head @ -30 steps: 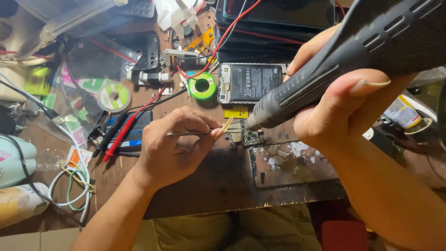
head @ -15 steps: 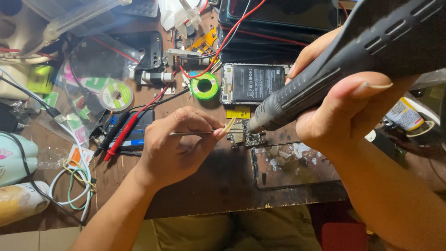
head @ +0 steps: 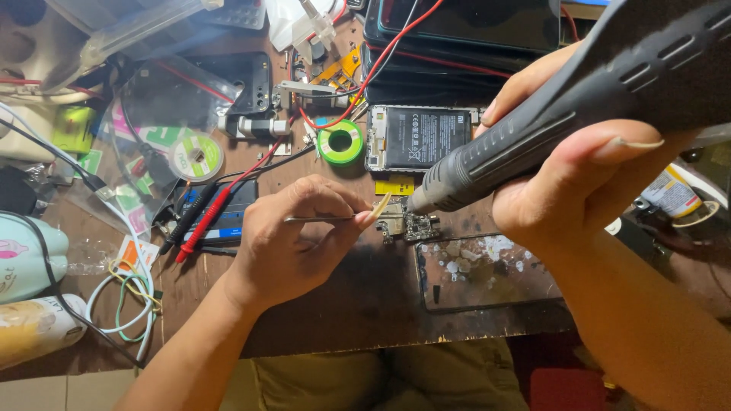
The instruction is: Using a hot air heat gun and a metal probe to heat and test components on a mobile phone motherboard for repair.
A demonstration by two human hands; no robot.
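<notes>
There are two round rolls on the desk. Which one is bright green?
The solder roll beside the opened phone is bright green with a dark hole. The other roll, farther left on the plastic bags, is pale and flat.

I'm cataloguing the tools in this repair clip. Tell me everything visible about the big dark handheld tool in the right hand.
The hot-air tool is a thick, dark grey wand, matte plastic by the look, with slotted vents along its wide upper body and a ribbed band near a narrower nozzle end. It slants down from upper right to lower left, its tip just above the small circuit board. The right hand wraps it from below, thumb across the top. Nothing else touches it.
</notes>
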